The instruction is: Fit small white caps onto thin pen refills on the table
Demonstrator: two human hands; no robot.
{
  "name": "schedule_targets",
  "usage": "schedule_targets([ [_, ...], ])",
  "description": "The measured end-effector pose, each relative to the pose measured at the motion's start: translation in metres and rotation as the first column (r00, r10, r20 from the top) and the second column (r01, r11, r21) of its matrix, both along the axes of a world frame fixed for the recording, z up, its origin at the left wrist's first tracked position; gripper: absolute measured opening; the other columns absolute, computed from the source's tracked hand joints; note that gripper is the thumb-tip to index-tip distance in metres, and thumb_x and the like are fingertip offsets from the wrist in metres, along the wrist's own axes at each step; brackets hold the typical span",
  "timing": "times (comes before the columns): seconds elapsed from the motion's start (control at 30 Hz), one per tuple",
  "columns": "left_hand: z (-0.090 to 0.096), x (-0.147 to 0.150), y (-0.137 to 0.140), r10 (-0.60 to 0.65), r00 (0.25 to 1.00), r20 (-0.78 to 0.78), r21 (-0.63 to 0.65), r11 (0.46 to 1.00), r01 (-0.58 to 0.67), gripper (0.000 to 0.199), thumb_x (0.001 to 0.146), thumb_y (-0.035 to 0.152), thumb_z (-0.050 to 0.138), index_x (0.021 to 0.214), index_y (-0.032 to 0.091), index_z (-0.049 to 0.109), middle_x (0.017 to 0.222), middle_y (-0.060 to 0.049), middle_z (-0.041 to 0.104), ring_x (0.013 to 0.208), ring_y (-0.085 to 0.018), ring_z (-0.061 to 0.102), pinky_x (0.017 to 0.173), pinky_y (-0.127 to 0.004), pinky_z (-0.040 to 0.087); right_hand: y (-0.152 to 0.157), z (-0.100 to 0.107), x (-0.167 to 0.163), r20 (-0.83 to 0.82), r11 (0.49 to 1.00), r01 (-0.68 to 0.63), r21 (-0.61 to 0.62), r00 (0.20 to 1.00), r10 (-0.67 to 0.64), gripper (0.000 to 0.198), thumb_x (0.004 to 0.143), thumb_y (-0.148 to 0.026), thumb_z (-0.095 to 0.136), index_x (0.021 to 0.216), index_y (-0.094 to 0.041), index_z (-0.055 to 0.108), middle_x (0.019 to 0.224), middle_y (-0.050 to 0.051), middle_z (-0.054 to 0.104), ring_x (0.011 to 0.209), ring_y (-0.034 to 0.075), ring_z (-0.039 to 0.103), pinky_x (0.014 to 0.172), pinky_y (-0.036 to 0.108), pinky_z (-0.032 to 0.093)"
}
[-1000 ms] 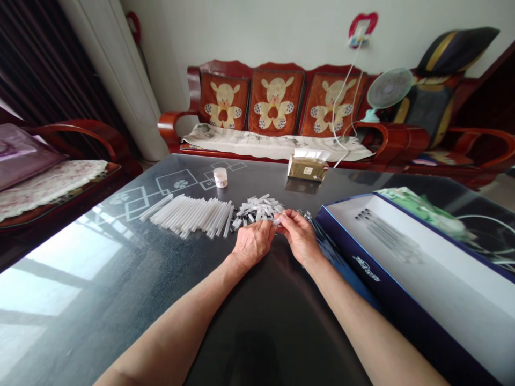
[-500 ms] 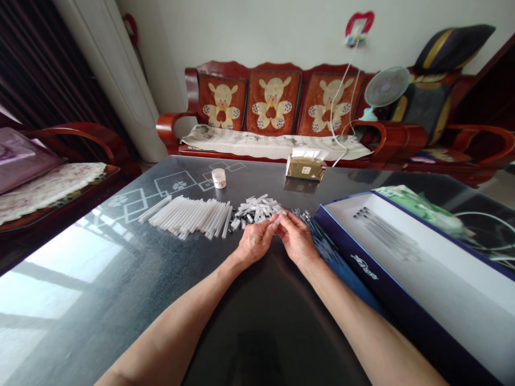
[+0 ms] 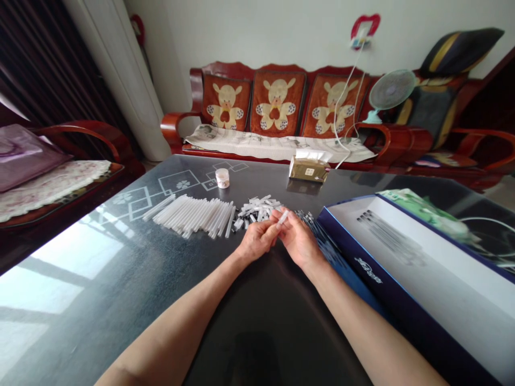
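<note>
My left hand [image 3: 259, 237] is closed, with thumb and fingertips pinching a small white plastic piece [image 3: 283, 216], apparently a cap or sleeve. My right hand [image 3: 298, 239] meets it from the other side, fingers curled behind the same piece; its fingertips are partly hidden. Just beyond the hands lies a pile of short white and black plastic pieces [image 3: 260, 206]. A row of long translucent white tubes [image 3: 193, 214] lies left of that pile. Thin dark sticks [image 3: 328, 244], like pen refills, lie beside my right hand and are partly covered by it.
An open dark blue box [image 3: 362, 257] with white inside stands at the right, holding several clear sticks with black ends [image 3: 386, 233]. A green plastic bag [image 3: 426, 212] lies behind it. A small white jar [image 3: 222, 178] and a tissue box [image 3: 309, 167] stand toward the table's far side.
The small white piece shows more clearly now, pointing up between the hands. My right hand has opened slightly around it. The whole view has shifted a little.
</note>
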State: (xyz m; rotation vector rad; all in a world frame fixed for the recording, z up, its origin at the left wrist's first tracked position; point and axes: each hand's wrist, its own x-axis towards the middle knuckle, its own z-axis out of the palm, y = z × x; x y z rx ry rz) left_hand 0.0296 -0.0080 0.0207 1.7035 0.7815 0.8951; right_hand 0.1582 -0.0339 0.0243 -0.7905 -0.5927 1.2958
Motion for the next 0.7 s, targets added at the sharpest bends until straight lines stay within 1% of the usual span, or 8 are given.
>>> schedule_targets([
  [0.07,-0.002,0.001,-0.001,0.164,0.973,-0.164,0.196,0.972,-0.131,0.036,0.091,0.048,0.051,0.075,0.017,0.063,0.058,0.002,0.058,0.052,-0.008,0.052,0.054,-0.020,0.038,0.000,-0.002,-0.002,0.025,1.000,0.005,-0.020,1.000,-0.004,0.039,0.066,-0.048,0.080,0.092,-0.021,0.067,0.088,0.001,0.072,0.079,0.015,0.065,0.068,0.027,0.052],
  [0.17,-0.006,0.004,-0.004,0.375,0.871,-0.318,0.407,0.884,-0.232,0.022,0.089,0.038,0.057,0.089,0.018,0.067,0.073,-0.001,0.069,0.067,-0.013,0.062,0.063,-0.021,0.041,-0.001,-0.005,-0.005,0.075,0.999,0.041,-0.002,0.996,-0.041,0.033,0.067,-0.044,0.081,0.083,-0.020,0.065,0.080,-0.003,0.069,0.069,0.011,0.061,0.063,0.023,0.050],
  [0.3,-0.012,0.006,-0.008,0.530,0.753,-0.390,0.609,0.762,-0.221,0.025,0.092,0.040,0.055,0.089,0.018,0.066,0.084,-0.005,0.071,0.078,-0.015,0.066,0.065,-0.021,0.042,-0.002,-0.008,-0.009,0.082,0.995,0.096,-0.013,0.992,-0.095,0.036,0.061,-0.040,0.085,0.076,-0.020,0.059,0.070,-0.004,0.065,0.064,0.011,0.060,0.060,0.025,0.049],
  [0.43,-0.014,0.005,-0.009,0.615,0.669,-0.417,0.714,0.677,-0.178,0.032,0.094,0.045,0.051,0.083,0.017,0.064,0.080,-0.006,0.068,0.074,-0.016,0.065,0.062,-0.022,0.040,-0.001,-0.011,-0.010,0.044,0.988,0.149,-0.045,0.988,-0.147,0.035,0.058,-0.037,0.086,0.076,-0.020,0.062,0.072,-0.003,0.069,0.067,0.014,0.063,0.063,0.027,0.050],
  [0.5,-0.013,0.005,-0.009,0.619,0.670,-0.410,0.739,0.656,-0.155,0.033,0.095,0.043,0.049,0.080,0.017,0.063,0.077,-0.006,0.067,0.073,-0.015,0.064,0.062,-0.022,0.040,0.000,-0.013,-0.011,0.035,0.987,0.159,-0.032,0.987,-0.158,0.032,0.059,-0.036,0.086,0.076,-0.020,0.065,0.074,-0.002,0.070,0.068,0.013,0.063,0.063,0.027,0.051],
  [0.57,-0.012,0.004,-0.008,0.599,0.695,-0.397,0.745,0.653,-0.137,0.034,0.097,0.039,0.046,0.077,0.017,0.062,0.074,-0.005,0.066,0.071,-0.015,0.063,0.062,-0.022,0.040,0.000,-0.014,-0.012,0.040,0.986,0.168,-0.005,0.985,-0.168,0.030,0.060,-0.035,0.085,0.077,-0.019,0.067,0.075,-0.002,0.071,0.069,0.013,0.063,0.063,0.026,0.051],
  [0.63,-0.011,0.004,-0.008,0.572,0.728,-0.378,0.731,0.667,-0.145,0.032,0.097,0.036,0.045,0.078,0.017,0.062,0.074,-0.005,0.066,0.069,-0.014,0.063,0.060,-0.022,0.039,0.001,-0.013,-0.012,0.047,0.984,0.178,0.012,0.983,-0.178,0.029,0.060,-0.034,0.086,0.078,-0.019,0.069,0.076,-0.002,0.071,0.069,0.012,0.064,0.063,0.025,0.051],
  [0.7,-0.011,0.004,-0.007,0.533,0.770,-0.350,0.694,0.700,-0.170,0.029,0.096,0.034,0.046,0.079,0.017,0.063,0.075,-0.004,0.067,0.068,-0.013,0.062,0.059,-0.021,0.038,0.003,-0.011,-0.007,0.046,0.984,0.176,0.005,0.983,-0.176,0.031,0.059,-0.033,0.086,0.080,-0.019,0.069,0.076,-0.001,0.071,0.070,0.013,0.065,0.064,0.026,0.053],
])
